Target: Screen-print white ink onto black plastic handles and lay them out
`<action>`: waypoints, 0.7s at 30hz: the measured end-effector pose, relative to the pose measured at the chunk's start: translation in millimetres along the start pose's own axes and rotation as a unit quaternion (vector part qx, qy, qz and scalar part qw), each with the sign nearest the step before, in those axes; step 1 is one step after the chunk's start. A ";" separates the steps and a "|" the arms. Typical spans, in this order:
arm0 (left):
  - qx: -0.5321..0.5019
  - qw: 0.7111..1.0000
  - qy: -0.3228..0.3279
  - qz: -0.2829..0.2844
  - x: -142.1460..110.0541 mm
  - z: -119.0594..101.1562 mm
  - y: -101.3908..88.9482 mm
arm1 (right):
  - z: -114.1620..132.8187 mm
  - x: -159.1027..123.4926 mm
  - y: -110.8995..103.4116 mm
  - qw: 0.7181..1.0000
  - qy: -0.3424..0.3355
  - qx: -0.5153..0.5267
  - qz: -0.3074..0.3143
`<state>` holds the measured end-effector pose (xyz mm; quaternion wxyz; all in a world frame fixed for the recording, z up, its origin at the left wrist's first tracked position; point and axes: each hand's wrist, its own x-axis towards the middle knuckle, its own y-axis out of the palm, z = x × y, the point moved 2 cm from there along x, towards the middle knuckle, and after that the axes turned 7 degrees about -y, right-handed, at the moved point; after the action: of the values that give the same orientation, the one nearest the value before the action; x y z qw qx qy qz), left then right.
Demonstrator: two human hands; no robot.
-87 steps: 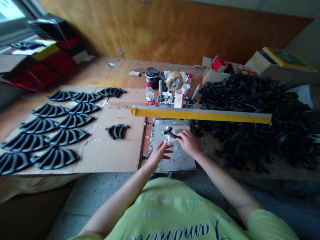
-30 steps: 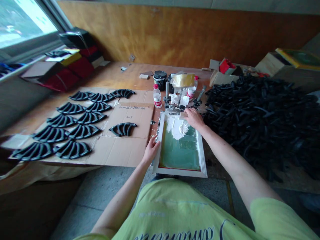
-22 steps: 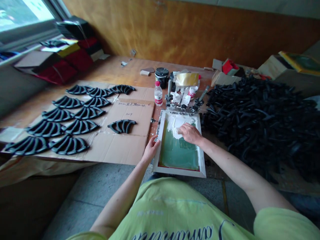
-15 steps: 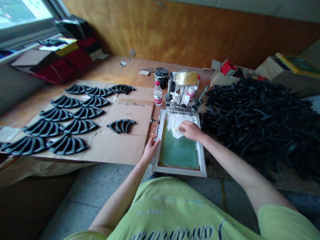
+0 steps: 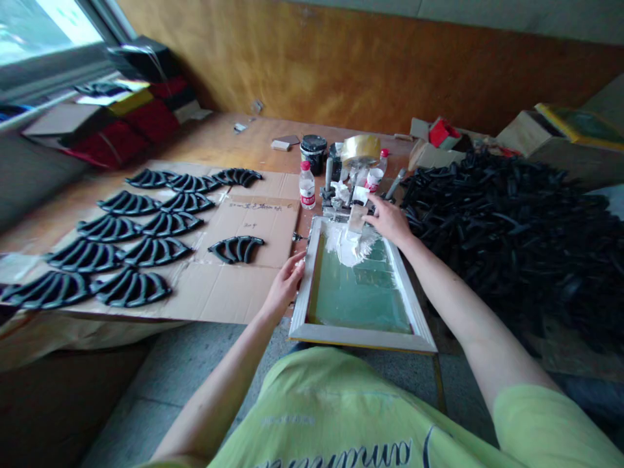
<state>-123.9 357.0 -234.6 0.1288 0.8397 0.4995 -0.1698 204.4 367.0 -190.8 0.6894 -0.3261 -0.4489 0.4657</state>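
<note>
A silk-screen frame (image 5: 424, 339) with pale wooden rails and green mesh (image 5: 361, 302) is in front of me, its near end raised. White paste (image 5: 348, 250) is heaped at the mesh's far end. A small pale scraper (image 5: 357, 220) stands in the paste, leaning at the far rail. My right hand (image 5: 392, 221) is beside it, thumb and forefinger apart; the thumb is close to the scraper's edge, and touching is unclear. My left hand (image 5: 286, 283) has curled fingers on the left rail. What lies under the frame is hidden.
Rows of black ribbed fan-shaped pieces (image 5: 129, 286) and a single piece (image 5: 236, 249) lie on cardboard at left. A large black heap (image 5: 502, 240) fills the right. Behind the frame are clamps (image 5: 336, 207), a red-capped bottle (image 5: 307, 187), a black tub (image 5: 313, 153) and a tape roll (image 5: 361, 151).
The frame's near end has come up and towards me. My right hand has moved away from me with the scraper to the far rail, and its fingers have opened.
</note>
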 end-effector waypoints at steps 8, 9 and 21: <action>-0.086 0.982 0.165 0.013 34.9 -87.1 16.4 | -75.0 -81.9 23.1 0.980 0.192 0.043 0.006; -0.096 0.982 0.165 0.007 40.6 -89.3 18.7 | -65.9 -91.3 36.9 0.985 0.153 0.058 0.045; -0.173 0.959 -0.206 0.095 1.1 64.0 46.9 | 115.9 -140.7 81.3 0.979 -0.165 0.027 0.116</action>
<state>-92.0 311.2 -291.0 0.3875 0.7949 0.4022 -0.2370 46.1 267.8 -261.1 0.5558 -0.2757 -0.5030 0.6018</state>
